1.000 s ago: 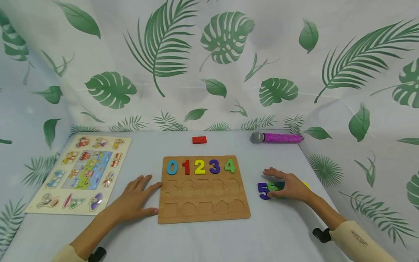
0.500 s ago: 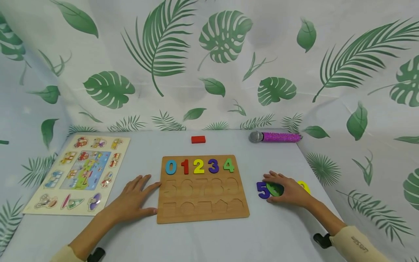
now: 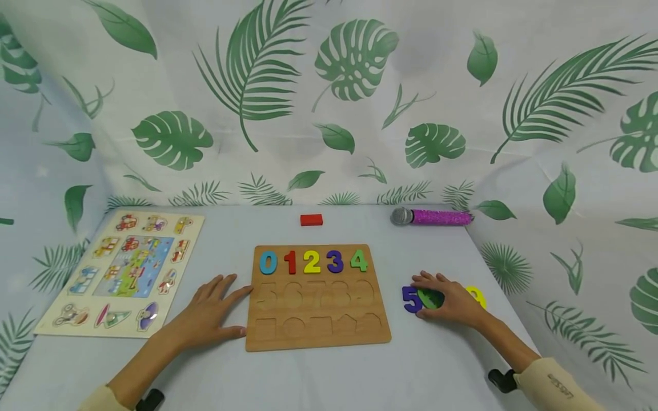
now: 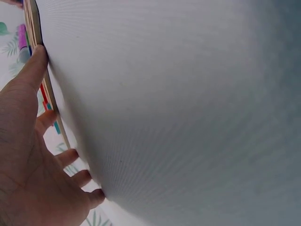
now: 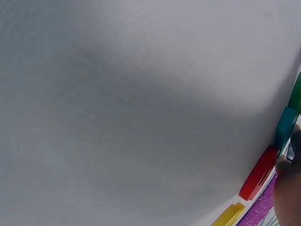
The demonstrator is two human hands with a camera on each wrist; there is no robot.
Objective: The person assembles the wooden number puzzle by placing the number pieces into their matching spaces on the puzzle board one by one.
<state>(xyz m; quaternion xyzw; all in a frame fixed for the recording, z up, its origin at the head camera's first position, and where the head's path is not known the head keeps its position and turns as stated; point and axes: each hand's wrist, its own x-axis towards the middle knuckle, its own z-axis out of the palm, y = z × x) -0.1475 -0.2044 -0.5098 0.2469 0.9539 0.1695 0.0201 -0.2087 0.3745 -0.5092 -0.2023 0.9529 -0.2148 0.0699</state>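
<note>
My left hand lies spread at the left edge of a wooden number puzzle board, its thumb and index finger touching that edge. Coloured 0 to 4 pieces fill the board's top row; the two lower rows show bare recesses. To the board's right, my right hand pinches a green number piece between thumb and fingers, at table level. Beside it lies a purple number 5. A yellow number piece shows behind the hand. In the right wrist view, teal and red pieces lie beneath the fingers.
A picture puzzle board with vehicle and toy pieces lies at the left. Near the back edge are a red block and a purple glittery microphone. Leaf-patterned cloth rises behind the table.
My right hand has turned slightly and drawn in around the green piece, so more of the yellow piece shows behind it. My left hand stays at the board's edge.
</note>
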